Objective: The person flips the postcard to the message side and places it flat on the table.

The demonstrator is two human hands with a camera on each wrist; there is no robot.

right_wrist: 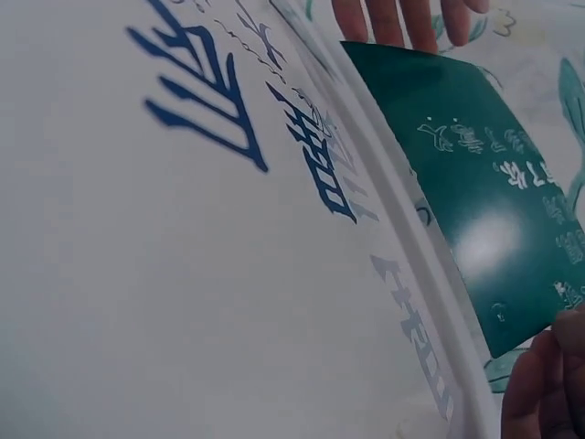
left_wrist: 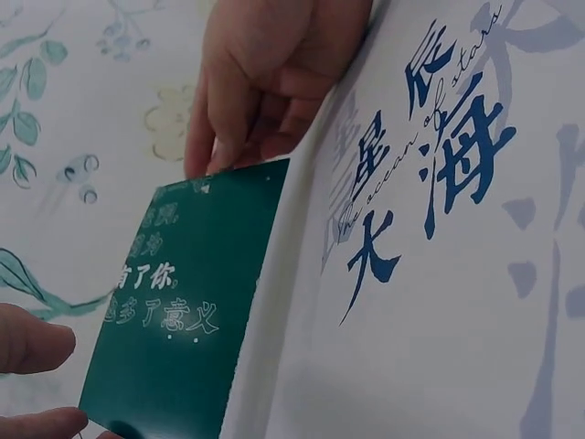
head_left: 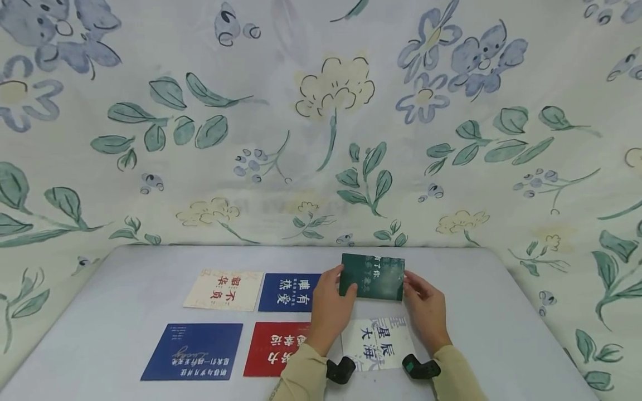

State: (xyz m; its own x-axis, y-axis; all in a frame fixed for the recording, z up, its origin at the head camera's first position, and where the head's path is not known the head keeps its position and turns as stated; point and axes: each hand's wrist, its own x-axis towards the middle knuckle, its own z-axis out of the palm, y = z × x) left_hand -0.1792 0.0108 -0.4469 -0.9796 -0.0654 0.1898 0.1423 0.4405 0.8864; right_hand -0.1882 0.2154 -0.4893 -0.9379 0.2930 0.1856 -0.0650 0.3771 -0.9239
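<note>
A dark green card point(head_left: 373, 277) with white and outlined lettering is held by both hands just beyond a white card point(head_left: 376, 345) with blue characters. My left hand point(head_left: 331, 312) grips its left edge, the thumb lying over the front. At the opposite edge my right hand point(head_left: 427, 306) pinches the card between thumb and fingers. In the left wrist view the green card point(left_wrist: 183, 283) appears raised and tilted, with the white card point(left_wrist: 366, 338) lying flat nearby. Glare whitens part of the green card point(right_wrist: 484, 242) in the right wrist view.
Left of the hands lie a cream card point(head_left: 223, 289), a blue card point(head_left: 283, 292), a larger blue card point(head_left: 193, 352) and a red card point(head_left: 268, 348), the last partly covered by the left arm. A floral cloth point(head_left: 281, 139) hangs behind the white table point(head_left: 120, 312).
</note>
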